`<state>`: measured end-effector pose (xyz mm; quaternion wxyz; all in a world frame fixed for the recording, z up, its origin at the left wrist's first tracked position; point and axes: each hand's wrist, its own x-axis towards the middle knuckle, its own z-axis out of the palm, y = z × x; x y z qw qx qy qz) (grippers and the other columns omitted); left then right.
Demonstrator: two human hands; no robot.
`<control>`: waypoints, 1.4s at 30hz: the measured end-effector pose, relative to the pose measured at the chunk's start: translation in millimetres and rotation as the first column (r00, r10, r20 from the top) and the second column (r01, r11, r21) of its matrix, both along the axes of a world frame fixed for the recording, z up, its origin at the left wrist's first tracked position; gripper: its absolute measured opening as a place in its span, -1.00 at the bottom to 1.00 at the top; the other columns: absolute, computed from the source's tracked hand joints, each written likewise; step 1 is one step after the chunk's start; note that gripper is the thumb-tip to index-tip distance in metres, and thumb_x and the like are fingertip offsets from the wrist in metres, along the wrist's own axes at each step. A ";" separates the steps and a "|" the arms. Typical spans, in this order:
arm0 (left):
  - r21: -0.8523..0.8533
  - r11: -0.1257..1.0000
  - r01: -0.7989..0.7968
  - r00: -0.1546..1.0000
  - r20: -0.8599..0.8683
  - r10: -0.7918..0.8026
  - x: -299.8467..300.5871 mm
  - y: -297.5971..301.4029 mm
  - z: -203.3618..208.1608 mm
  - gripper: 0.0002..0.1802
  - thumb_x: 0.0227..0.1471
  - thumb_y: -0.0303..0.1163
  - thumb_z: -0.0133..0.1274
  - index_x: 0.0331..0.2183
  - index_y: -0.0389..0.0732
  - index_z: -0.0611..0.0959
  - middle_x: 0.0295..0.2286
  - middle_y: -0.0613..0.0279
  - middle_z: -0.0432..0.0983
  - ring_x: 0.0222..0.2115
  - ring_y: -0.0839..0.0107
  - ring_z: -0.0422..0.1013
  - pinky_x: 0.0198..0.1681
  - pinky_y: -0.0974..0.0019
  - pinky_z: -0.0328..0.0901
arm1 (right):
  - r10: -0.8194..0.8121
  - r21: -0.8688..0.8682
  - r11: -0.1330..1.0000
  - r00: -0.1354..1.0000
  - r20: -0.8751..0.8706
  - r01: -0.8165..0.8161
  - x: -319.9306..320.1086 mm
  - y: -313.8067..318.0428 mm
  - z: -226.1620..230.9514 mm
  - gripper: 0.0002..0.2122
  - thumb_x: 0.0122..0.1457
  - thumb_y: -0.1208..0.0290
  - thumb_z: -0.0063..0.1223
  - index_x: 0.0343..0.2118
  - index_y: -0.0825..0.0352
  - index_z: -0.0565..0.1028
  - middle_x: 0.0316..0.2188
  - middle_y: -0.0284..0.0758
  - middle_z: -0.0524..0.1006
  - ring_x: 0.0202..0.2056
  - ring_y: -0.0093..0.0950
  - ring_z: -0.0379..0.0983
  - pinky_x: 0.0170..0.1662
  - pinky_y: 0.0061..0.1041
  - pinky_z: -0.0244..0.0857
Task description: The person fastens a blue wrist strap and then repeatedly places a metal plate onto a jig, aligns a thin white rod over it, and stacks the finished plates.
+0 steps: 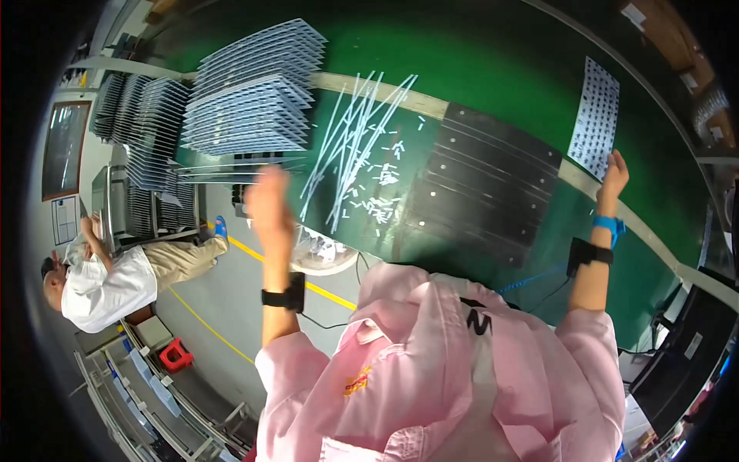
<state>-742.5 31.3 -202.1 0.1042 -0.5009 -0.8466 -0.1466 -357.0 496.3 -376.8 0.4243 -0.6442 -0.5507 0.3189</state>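
Observation:
My right hand (612, 181) grips the near end of a thin white sheet (594, 115) covered in rows of small dark marks, at the far right of the green bench. My left hand (271, 208) is smeared by motion, so its fingers do not show clearly. It hovers at the bench's left side, just below tall stacks of thin pale panels (246, 115). To its right lie long thin white strips (350, 146), loosely crossed, with small white scraps (381, 206) scattered around them. A black plate (485, 185) with metal studs lies between my two hands.
Below the bench edge stands a round bin (327, 258) with white scraps in it. Racks of stacked panels (150, 123) fill the far left. A person (115, 277) in a white shirt is at the left. A red stool (177, 355) and a black monitor (685, 346) are near the sides.

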 end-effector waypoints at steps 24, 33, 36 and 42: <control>-0.455 0.870 0.187 0.981 0.040 -0.190 -9.6 27.7 124.2 -0.75 -0.23 -0.63 -0.12 -0.38 -0.30 0.50 -0.42 0.02 0.42 -0.38 0.06 0.35 -0.34 0.25 0.27 | 0.562 0.243 0.791 0.824 0.077 -0.562 -62.4 -230.5 237.5 -0.86 -0.02 0.46 -0.01 -0.38 0.34 0.47 -0.43 -0.28 0.49 -0.36 -0.54 0.39 -0.22 -0.61 0.21; -0.160 0.590 0.791 0.611 0.255 -0.750 127.8 150.9 30.8 -0.87 -0.25 -0.46 -0.02 -0.48 -0.21 0.48 -0.54 0.13 0.41 -0.48 0.18 0.38 -0.51 0.21 0.29 | 0.709 -0.262 0.466 0.179 0.683 -0.845 -65.5 -246.9 189.3 -0.90 -0.07 0.39 -0.02 -0.48 0.26 0.39 -0.55 -0.32 0.46 -0.42 -0.30 0.38 -0.32 -0.34 0.22; -0.154 0.596 0.788 0.607 0.356 -0.710 117.4 146.6 7.2 -0.87 -0.20 -0.42 -0.02 -0.47 -0.21 0.50 -0.57 0.09 0.43 -0.50 0.15 0.38 -0.51 0.18 0.27 | 0.723 -0.066 0.431 0.301 0.622 -0.900 -37.3 -236.1 155.7 -0.90 -0.07 0.38 -0.03 -0.56 0.26 0.34 -0.60 -0.34 0.44 -0.48 -0.27 0.36 -0.42 -0.35 0.20; -0.244 0.688 0.683 0.722 0.366 -0.588 110.9 140.3 -4.1 -0.86 -0.14 -0.37 -0.02 -0.44 -0.18 0.51 -0.64 0.04 0.42 -0.56 0.08 0.36 -0.54 0.15 0.21 | 0.686 -0.050 0.491 0.351 0.637 -0.870 -36.7 -230.3 143.4 -0.88 -0.05 0.36 -0.04 -0.57 0.27 0.32 -0.61 -0.33 0.42 -0.52 -0.24 0.35 -0.47 -0.35 0.20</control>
